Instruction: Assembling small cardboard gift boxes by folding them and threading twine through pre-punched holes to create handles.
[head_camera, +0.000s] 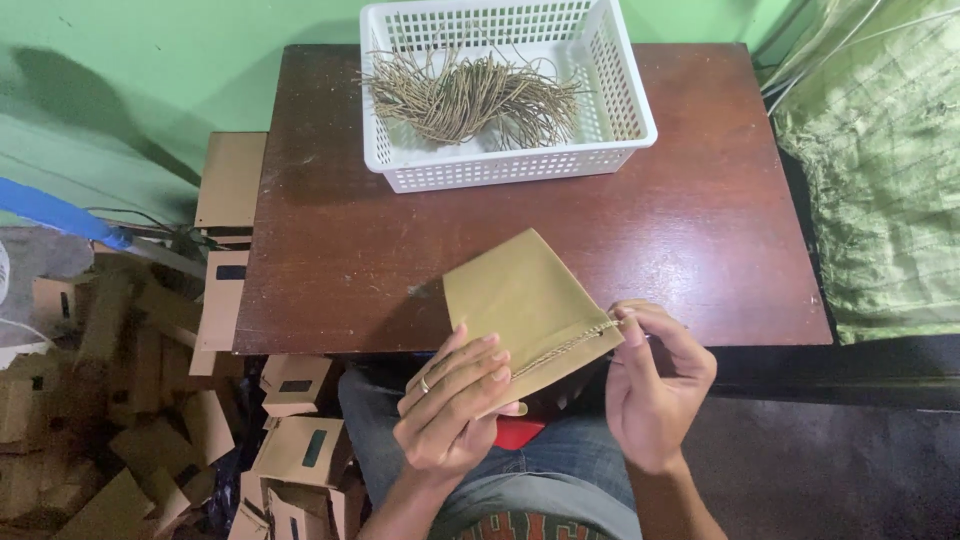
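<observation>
The left hand (450, 405) pins the flat brown paper bag (525, 310) at the tabletop (700, 230) edge, steadying it, while the right hand (655, 385) pinches a twine handle (570, 343) against its mouth, the white basket (505, 90) of spare twine behind.

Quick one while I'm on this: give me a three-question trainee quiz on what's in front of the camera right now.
1. True or false: the white basket on the wooden table is empty.
2. Which hand pinches the twine cord at the edge of the brown paper bag? A) left hand B) right hand
3. What lies heaped on the floor to the person's left?

Key
1. False: it holds a bundle of twine cords.
2. B; the left hand grips the bag from below.
3. Folded brown paper bags.
</observation>
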